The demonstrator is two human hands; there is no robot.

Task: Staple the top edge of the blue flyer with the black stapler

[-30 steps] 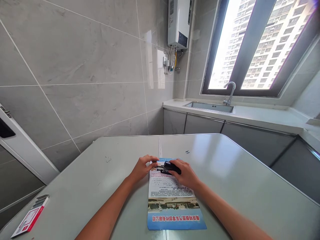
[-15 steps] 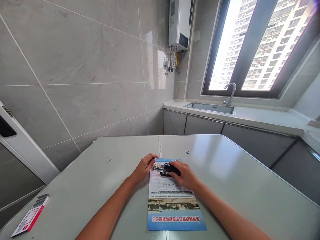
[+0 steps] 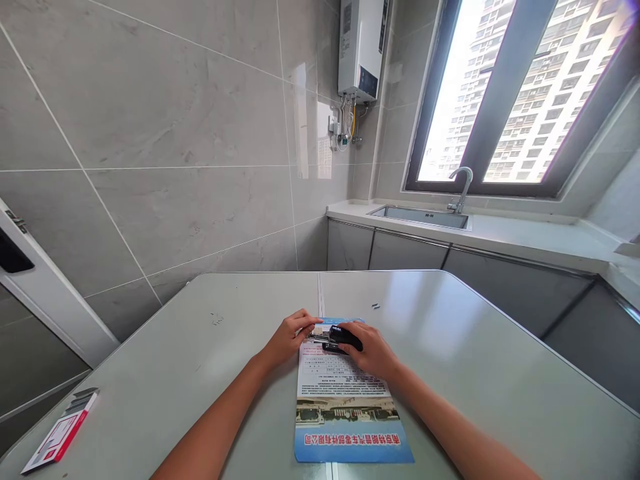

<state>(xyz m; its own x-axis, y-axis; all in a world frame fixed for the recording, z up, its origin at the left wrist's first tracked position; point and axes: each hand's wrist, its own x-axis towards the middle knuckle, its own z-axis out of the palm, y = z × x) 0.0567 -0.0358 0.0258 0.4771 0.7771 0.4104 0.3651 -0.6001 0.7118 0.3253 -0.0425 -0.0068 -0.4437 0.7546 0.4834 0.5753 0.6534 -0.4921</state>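
A black stapler [image 3: 346, 337] lies over the far part of a printed leaflet [image 3: 350, 400], its metal rail pointing left and its black top raised apart from the rail. My right hand [image 3: 370, 350] is wrapped round the stapler's rear end. At the rail's front tip is my left hand [image 3: 294, 335], thumb and fingers drawn together; whatever they pinch is too small to make out. The leaflet has blue ends, a photo strip and dense text, upside down to me. Small staple strips [image 3: 376, 306] lie beyond it to the right.
The pale table [image 3: 240, 400] carries loose staples [image 3: 217, 319] at the left and a red-and-white packet [image 3: 61, 432] near its left edge. Behind stand a counter with a sink [image 3: 420, 215], a window and a wall-mounted water heater [image 3: 360, 53].
My left hand's fingers have shifted slightly right, over the stapler's front tip. The stapler has moved very slightly right with my right hand; the leaflet lies nearly as before.
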